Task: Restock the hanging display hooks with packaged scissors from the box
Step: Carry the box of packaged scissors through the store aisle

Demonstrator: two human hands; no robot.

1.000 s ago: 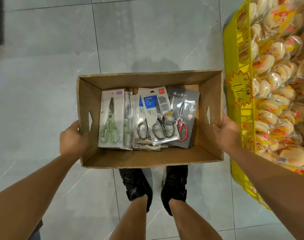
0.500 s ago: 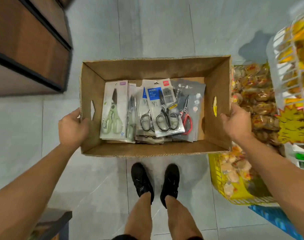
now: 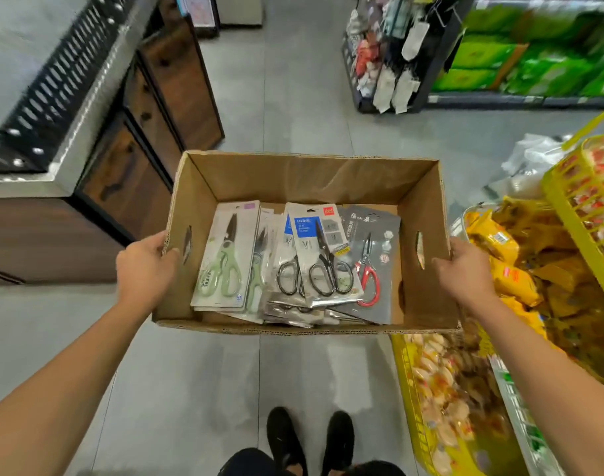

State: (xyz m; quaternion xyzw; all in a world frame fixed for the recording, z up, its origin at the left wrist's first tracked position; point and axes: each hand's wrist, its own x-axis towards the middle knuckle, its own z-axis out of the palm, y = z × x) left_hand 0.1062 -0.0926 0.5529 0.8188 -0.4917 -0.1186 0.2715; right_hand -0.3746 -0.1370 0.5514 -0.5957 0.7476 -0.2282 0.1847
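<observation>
both hands carrying the cardboard box (image 3: 304, 180) of packaged scissors (image 3: 322, 255), left hand (image 3: 144, 267) and right hand (image 3: 467, 269) fingers curled round its side walls

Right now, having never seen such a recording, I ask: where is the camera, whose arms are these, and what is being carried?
There is no machine here. A person wears a camera on the head, looking forward and down, so you see their own arms and shoes. The left hand and right hand grip the two short sides of an open cardboard box, held above the floor. Inside lie packaged scissors: a green-handled pack at left, a black-handled pack in the middle, a red-handled pack at right. Ahead stands a blurred rack of hanging goods; yellow snack baskets are at right.
</observation>
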